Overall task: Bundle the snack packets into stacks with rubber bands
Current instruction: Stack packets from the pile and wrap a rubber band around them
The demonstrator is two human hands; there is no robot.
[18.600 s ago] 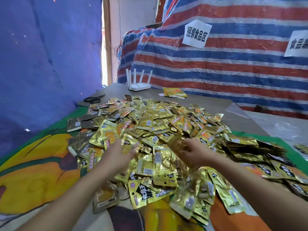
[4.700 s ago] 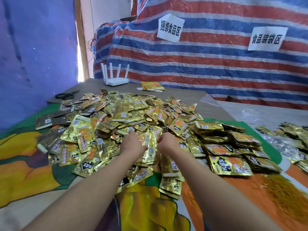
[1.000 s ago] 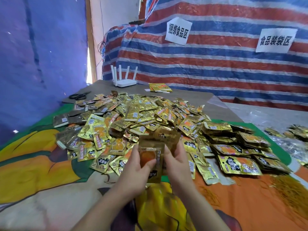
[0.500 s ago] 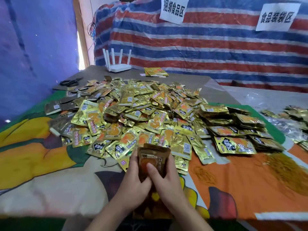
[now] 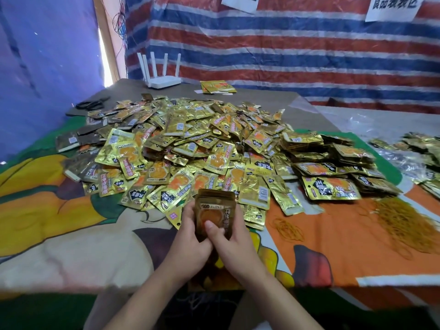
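Both my hands hold one upright stack of gold snack packets (image 5: 215,208) just above the table's front edge. My left hand (image 5: 190,241) grips its left side, and my right hand (image 5: 231,244) grips the right side with the thumb pressed on the front packet. Beyond it spreads a big loose pile of gold packets (image 5: 190,144). Banded stacks (image 5: 333,167) lie at the right of the pile. A heap of yellow rubber bands (image 5: 402,225) lies on the orange cloth at the right, and a few loose bands (image 5: 288,229) lie closer.
A printed cloth (image 5: 71,210) covers the table. Black scissors (image 5: 91,104) and a white router (image 5: 162,79) sit at the back left. More packets (image 5: 421,148) lie on clear plastic at the far right. A striped tarp hangs behind.
My hands gathered packets out of the pile into one stack and drew it back toward me. Over the last half second the stack stays upright between both hands, barely moving.
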